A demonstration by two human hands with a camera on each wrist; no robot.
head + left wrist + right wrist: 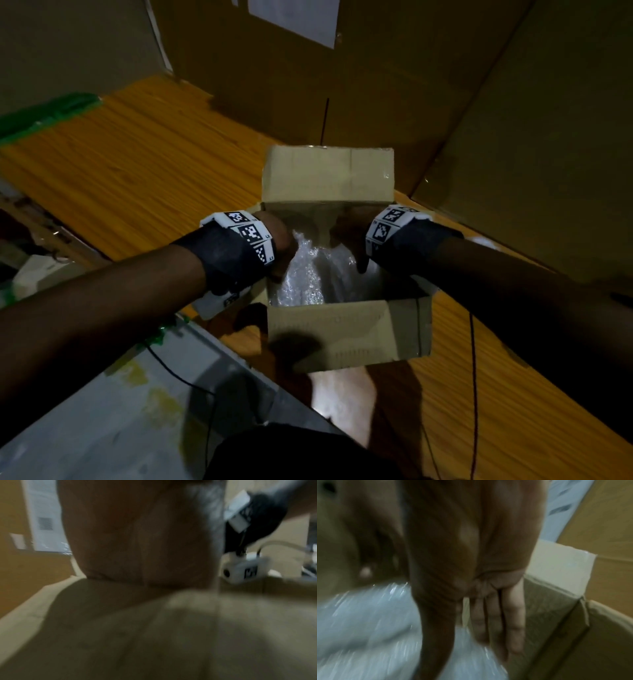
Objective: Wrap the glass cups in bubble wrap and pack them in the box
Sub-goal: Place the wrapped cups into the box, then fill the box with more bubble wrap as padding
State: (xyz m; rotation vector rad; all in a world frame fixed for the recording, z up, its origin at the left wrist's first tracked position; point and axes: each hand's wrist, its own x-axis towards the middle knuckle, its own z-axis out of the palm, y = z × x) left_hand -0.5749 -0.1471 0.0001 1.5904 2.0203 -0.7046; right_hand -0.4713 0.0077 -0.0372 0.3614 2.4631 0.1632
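An open cardboard box (346, 337) stands on the wooden table, its far flap upright and its near flap hanging toward me. Inside lies a bundle of bubble wrap (306, 274); any glass in it is hidden. My left hand (279, 234) reaches in over the box's left rim above the bundle, its fingers out of sight. My right hand (356, 245) is inside at the right. In the right wrist view its fingers (496, 622) point straight down between the bubble wrap (368, 628) and the box wall (556, 615). The left wrist view is blurred, showing my left hand (137, 534) over a box flap (154, 635).
Large cardboard boxes (274, 68) wall in the table at the back and right. Green tape (44, 116) marks the far left. A black cable (474, 377) runs down the table's right front. A grey surface (102, 411) lies lower left. More bubble wrap (483, 243) peeks out behind my right wrist.
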